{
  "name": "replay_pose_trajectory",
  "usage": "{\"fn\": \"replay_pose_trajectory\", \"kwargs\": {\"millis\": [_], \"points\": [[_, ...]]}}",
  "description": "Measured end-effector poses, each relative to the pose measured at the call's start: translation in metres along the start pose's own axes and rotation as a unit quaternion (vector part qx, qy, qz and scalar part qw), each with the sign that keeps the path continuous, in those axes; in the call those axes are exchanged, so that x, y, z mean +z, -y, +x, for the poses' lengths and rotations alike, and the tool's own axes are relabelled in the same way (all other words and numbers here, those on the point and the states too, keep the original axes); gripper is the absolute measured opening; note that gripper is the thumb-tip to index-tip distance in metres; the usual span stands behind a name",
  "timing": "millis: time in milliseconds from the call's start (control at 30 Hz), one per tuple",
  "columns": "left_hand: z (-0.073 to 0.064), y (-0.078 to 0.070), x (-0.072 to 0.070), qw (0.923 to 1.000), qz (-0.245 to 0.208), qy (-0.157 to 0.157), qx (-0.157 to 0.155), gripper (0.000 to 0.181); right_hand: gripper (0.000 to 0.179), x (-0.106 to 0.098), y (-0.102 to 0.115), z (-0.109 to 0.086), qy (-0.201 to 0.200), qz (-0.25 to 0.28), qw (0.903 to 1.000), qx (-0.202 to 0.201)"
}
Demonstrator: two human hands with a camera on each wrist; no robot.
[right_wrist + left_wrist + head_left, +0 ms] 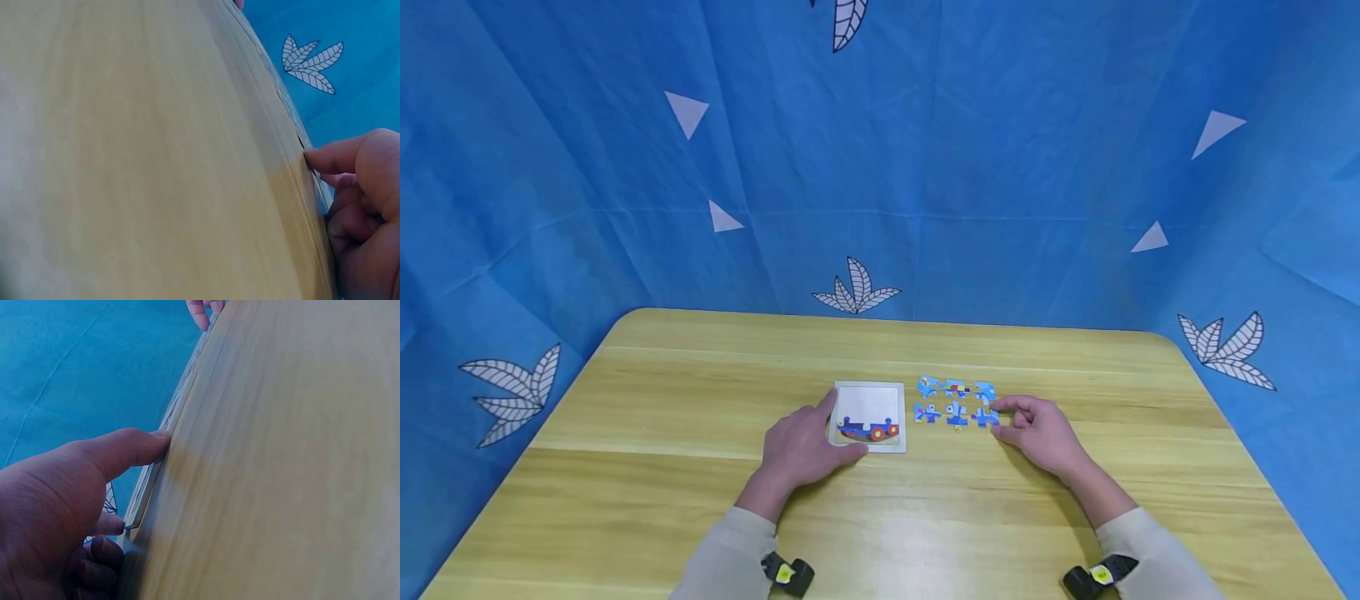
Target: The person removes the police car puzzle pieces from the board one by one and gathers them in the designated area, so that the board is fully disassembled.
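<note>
A square jigsaw tray with a pale border lies flat on the table; along its bottom, fitted pieces show a blue vehicle with red and yellow wheels. My left hand holds the tray at its left side, thumb at the near edge and index finger at the upper left corner. To the tray's right, several loose blue puzzle pieces lie in two rows. My right hand has thumb and index finger at opposite edges of the near right puzzle piece, pinching it at table level.
The wooden table stretches out around the tray and pieces. A blue cloth with white leaf and triangle prints hangs behind its far edge and along the sides. Each wrist wears a black camera on a strap, over a light sleeve.
</note>
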State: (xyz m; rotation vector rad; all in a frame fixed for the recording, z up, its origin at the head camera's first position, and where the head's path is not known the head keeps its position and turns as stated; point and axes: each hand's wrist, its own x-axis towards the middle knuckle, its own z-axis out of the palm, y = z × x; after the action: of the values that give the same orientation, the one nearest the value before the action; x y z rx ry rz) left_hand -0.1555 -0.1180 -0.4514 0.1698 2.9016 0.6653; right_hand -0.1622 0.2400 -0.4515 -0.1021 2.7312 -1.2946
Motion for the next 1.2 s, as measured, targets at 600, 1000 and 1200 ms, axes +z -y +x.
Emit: {"fn": "replay_pose_trajectory", "kwargs": {"millis": [600, 1000, 1200], "points": [[-0.002, -0.002, -0.003, 1.0, -0.003, 0.0, 0.001, 0.104, 0.031, 0.002, 0.005, -0.004, -0.02, 0.016, 0.9993, 0.027], [-0.002, -0.001, -0.002, 1.0, -0.001, 0.001, 0.0, 0.104, 0.037, 0.01, 0.008, -0.015, -0.035, 0.052, 0.998, 0.01], [-0.001, -0.001, -0.002, 1.0, 0.0, -0.001, 0.001, 0.104, 0.036, 0.022, 0.017, -0.024, -0.038, 0.067, 0.9968, -0.022]]}}
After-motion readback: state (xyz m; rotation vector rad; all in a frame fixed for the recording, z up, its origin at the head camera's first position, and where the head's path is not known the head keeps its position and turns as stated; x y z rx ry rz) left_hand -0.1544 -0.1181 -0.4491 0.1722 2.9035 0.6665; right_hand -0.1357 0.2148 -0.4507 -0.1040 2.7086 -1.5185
